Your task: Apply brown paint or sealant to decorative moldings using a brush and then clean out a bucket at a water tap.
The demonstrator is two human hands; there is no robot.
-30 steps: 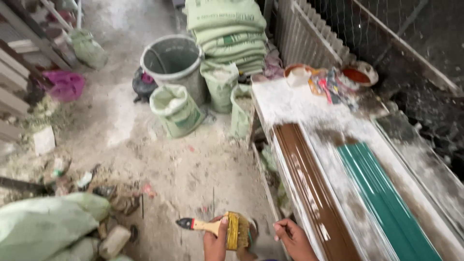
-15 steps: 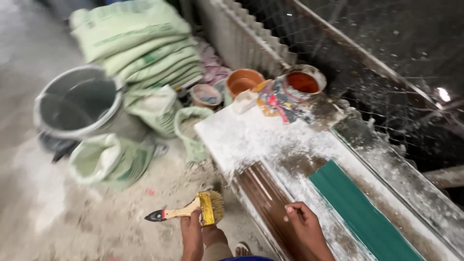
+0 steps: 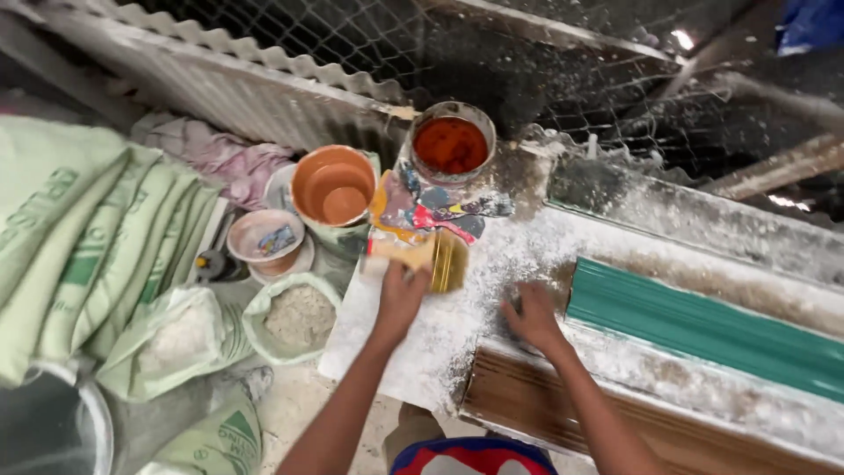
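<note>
Paintbrush [image 3: 444, 259], gripped in closed left hand [image 3: 400, 295], bristles near orange-red paint can [image 3: 451, 145]. Right hand [image 3: 530, 318] rests flat, fingers spread, empty, on powdery bench [image 3: 440, 343]. Brown moulding [image 3: 563, 422] and green moulding [image 3: 703, 325] appear coated.

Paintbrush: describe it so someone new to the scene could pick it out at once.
Start at the white dusty table below the wire mesh. Near its far left corner, before the tin of red-orange paint, the left hand grips a paintbrush. It is the only tool there: pale wooden handle, flat yellowish bristles.

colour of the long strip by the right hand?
Teal green strip, just beside the right hand; head view shows it clearly.
</note>
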